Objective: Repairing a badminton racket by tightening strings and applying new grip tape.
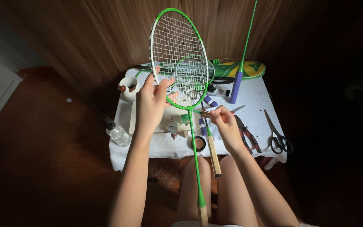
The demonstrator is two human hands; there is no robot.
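I hold a green-framed badminton racket point(177, 54) upright over a small table, its thin green shaft point(195, 147) running down to a wooden handle end between my knees. My left hand point(152, 103) grips the lower left rim of the racket head, fingers spread against the white strings. My right hand point(224, 122) is pinched on a small brown tool point(206, 114) just beside the racket's throat. A second wooden-handled tool point(213, 153) lies slanted under my right wrist.
A white cloth-covered table point(257, 122) carries scissors point(277, 134), red-handled pliers point(248, 136), a tape roll point(199, 143), purple grip pieces, a cup point(129, 87) and a wooden board. A second racket with a purple handle point(237, 84) leans behind, over a green racket bag point(240, 69). A clear bottle point(117, 132) sits at the left edge.
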